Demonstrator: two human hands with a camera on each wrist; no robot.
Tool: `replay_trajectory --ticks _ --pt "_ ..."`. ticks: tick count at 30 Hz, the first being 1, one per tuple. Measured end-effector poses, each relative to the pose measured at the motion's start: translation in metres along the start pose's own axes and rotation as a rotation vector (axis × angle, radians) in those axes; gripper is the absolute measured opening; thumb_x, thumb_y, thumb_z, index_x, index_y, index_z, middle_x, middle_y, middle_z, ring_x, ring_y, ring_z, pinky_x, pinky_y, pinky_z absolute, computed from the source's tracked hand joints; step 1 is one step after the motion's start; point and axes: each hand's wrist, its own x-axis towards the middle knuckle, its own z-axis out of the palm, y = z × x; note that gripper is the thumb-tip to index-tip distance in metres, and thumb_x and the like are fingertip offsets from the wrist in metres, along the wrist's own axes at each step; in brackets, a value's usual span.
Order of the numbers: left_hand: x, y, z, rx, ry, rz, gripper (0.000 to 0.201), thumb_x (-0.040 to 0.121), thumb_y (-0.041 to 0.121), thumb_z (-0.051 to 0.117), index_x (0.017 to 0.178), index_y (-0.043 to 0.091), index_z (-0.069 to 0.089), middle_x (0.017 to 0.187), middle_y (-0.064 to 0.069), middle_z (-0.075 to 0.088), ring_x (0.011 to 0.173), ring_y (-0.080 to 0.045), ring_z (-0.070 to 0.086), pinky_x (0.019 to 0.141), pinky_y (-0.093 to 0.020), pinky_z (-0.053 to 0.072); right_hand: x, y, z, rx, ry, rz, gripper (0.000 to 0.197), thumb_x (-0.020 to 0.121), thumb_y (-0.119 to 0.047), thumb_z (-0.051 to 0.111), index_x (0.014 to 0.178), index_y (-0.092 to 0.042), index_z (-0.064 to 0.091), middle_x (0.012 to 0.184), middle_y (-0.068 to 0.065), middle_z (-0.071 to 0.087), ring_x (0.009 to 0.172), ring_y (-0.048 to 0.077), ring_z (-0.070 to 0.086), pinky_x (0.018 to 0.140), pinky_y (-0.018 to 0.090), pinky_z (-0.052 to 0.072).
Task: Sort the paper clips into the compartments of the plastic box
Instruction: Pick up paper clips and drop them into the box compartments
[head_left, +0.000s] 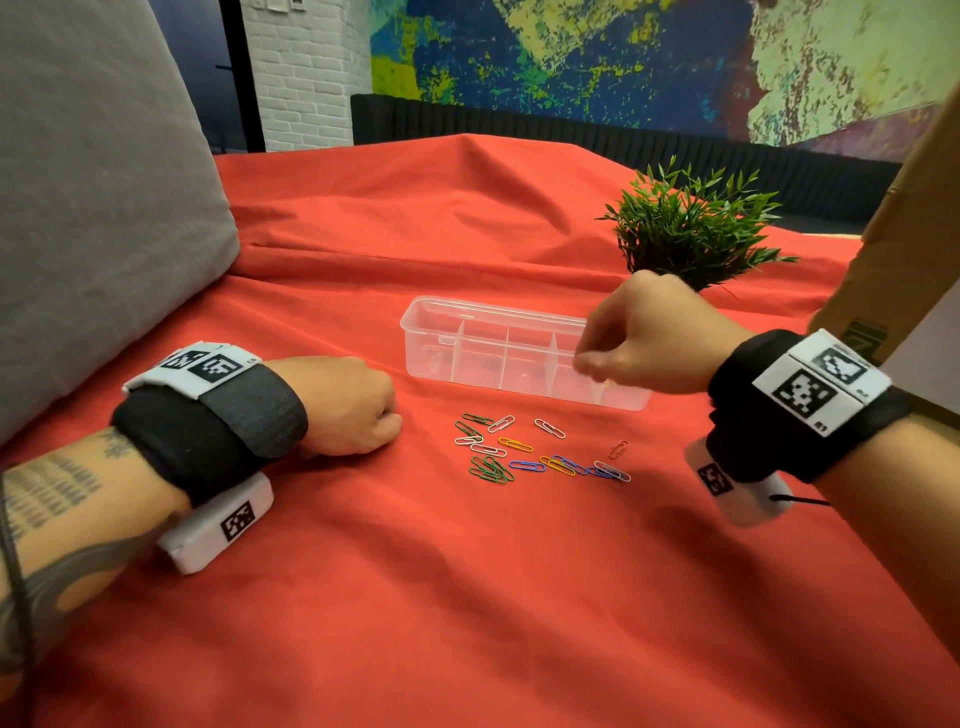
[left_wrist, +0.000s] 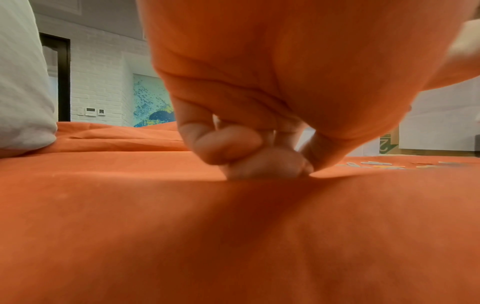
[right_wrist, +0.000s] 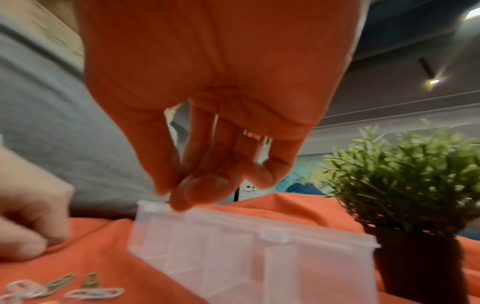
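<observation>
A clear plastic box (head_left: 493, 312) with several compartments lies on the red cloth; the right wrist view shows the box (right_wrist: 233, 236) from its right end. In front of it, loose coloured paper clips (head_left: 519, 457) are scattered, and some of these paper clips (right_wrist: 52, 288) lie low at the left of the right wrist view. My right hand (head_left: 584, 364) hovers over the box's right end with thumb and fingertips (right_wrist: 187, 189) pressed together; no clip shows between them. A small yellow speck (head_left: 607, 384) sits under that hand in the end compartment. My left hand (head_left: 358, 410) rests on the cloth as a fist with nothing visible in it.
A small potted plant (head_left: 691, 228) stands just behind the box's right end. A grey cushion (head_left: 93, 208) fills the left side, and a cardboard box (head_left: 909, 234) leans at the far right. The red cloth (head_left: 467, 597) is wrinkled behind the box.
</observation>
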Motion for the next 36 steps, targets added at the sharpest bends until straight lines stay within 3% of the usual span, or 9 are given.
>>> replay_trajectory --ticks 4,7,12,18,23,26,29,33,36 --pt "0.000 0.001 0.001 0.013 -0.001 -0.007 0.041 0.104 0.039 0.040 0.079 0.014 0.062 0.099 -0.018 0.078 0.080 -0.033 0.061 0.082 -0.036 0.054 -0.009 -0.022 0.016 -0.118 -0.278 -0.089 0.010 0.072 -0.035 0.073 0.078 -0.029 0.078 0.072 -0.014 0.075 0.069 0.002 0.067 0.066 0.022 0.051" --pt "-0.001 0.002 0.000 0.016 0.001 -0.018 0.044 0.104 0.039 0.040 0.085 0.010 0.067 0.100 -0.019 0.078 0.081 -0.033 0.060 0.079 -0.035 0.051 -0.014 -0.029 0.030 -0.168 -0.389 -0.114 0.014 0.074 -0.031 0.075 0.087 -0.027 0.079 0.080 -0.012 0.076 0.072 0.006 0.065 0.070 0.024 0.056" --pt "-0.001 0.001 0.000 -0.003 -0.012 -0.023 0.045 0.104 0.040 0.040 0.086 0.009 0.067 0.089 -0.016 0.074 0.080 -0.034 0.062 0.083 -0.037 0.056 -0.014 -0.031 0.048 -0.189 -0.406 -0.070 0.014 0.068 -0.023 0.073 0.082 -0.023 0.077 0.072 -0.006 0.071 0.072 0.017 0.066 0.069 0.041 0.062" --pt "-0.001 0.000 0.000 -0.007 -0.017 -0.015 0.047 0.103 0.041 0.040 0.088 0.006 0.069 0.092 -0.016 0.080 0.088 -0.037 0.072 0.084 -0.037 0.058 -0.009 -0.039 0.053 -0.281 -0.470 -0.094 0.021 0.066 -0.018 0.063 0.082 -0.012 0.075 0.079 0.009 0.074 0.078 0.028 0.069 0.065 0.044 0.063" --pt "0.000 -0.002 0.002 -0.009 -0.010 0.002 0.046 0.102 0.041 0.040 0.084 0.009 0.067 0.093 -0.017 0.080 0.090 -0.039 0.073 0.086 -0.041 0.060 -0.011 -0.034 0.049 -0.154 -0.469 -0.032 0.017 0.070 -0.016 0.066 0.083 -0.019 0.076 0.077 -0.003 0.074 0.076 0.018 0.067 0.074 0.039 0.061" --pt "0.000 -0.002 0.002 0.000 -0.009 0.007 0.044 0.103 0.040 0.040 0.084 0.010 0.067 0.094 -0.018 0.079 0.091 -0.040 0.072 0.087 -0.041 0.060 -0.007 -0.023 0.035 -0.074 -0.396 0.002 0.018 0.070 -0.016 0.068 0.082 -0.023 0.079 0.069 -0.008 0.073 0.063 0.006 0.063 0.069 0.030 0.058" --pt "0.000 0.000 0.001 0.014 -0.006 0.014 0.042 0.104 0.040 0.041 0.079 0.014 0.062 0.097 -0.019 0.078 0.093 -0.040 0.072 0.087 -0.040 0.059 0.002 -0.006 0.014 0.001 -0.221 0.048 0.016 0.069 -0.017 0.070 0.077 -0.025 0.080 0.060 -0.009 0.073 0.054 -0.003 0.063 0.062 0.021 0.051" --pt "0.001 -0.001 0.002 0.017 -0.007 0.015 0.043 0.103 0.040 0.039 0.078 0.013 0.062 0.092 -0.017 0.080 0.089 -0.038 0.073 0.084 -0.038 0.059 0.012 0.016 -0.007 0.071 0.064 0.154 0.012 0.076 -0.014 0.072 0.072 -0.022 0.080 0.063 -0.006 0.072 0.056 0.003 0.064 0.061 0.015 0.046" --pt "0.002 -0.003 0.004 0.012 0.000 0.018 0.044 0.102 0.041 0.039 0.078 0.012 0.062 0.090 -0.016 0.081 0.088 -0.038 0.073 0.084 -0.038 0.060 0.022 0.037 -0.004 0.042 0.175 0.254 0.020 0.077 -0.015 0.071 0.062 -0.028 0.073 0.069 -0.002 0.071 0.071 0.014 0.066 0.074 0.019 0.046"
